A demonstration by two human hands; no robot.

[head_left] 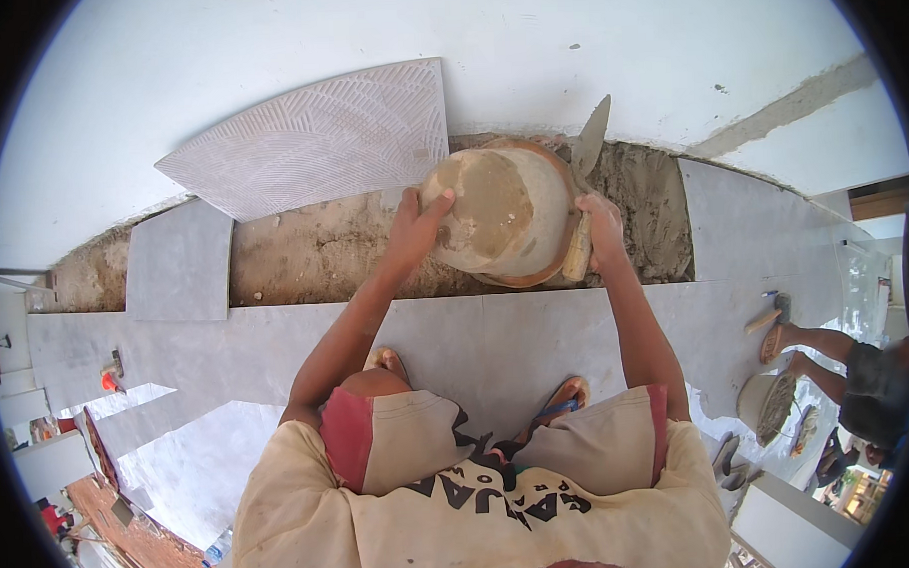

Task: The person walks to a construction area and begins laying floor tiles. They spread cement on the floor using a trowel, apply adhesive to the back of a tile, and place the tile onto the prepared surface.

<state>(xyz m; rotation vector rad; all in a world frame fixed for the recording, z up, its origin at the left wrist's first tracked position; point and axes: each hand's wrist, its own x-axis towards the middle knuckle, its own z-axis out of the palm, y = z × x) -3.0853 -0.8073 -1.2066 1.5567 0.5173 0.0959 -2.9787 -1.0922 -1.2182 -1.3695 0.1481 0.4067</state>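
My left hand grips the side of a pale, mortar-stained bucket, tipped over with its bottom up, above a strip of rough bedding. My right hand is closed on the wooden handle of a trowel against the bucket's far right side, the blade pointing away from me. Wet grey mortar lies spread right of the bucket. A large tile with a grooved back leans on the white wall to the upper left, and a grey tile rests at the strip's left part.
Grey floor tiles run along the near side, under my feet. At right a co-worker's legs stand beside a bucket of mortar and tools. A small orange-handled tool lies at left. The white wall bounds the far side.
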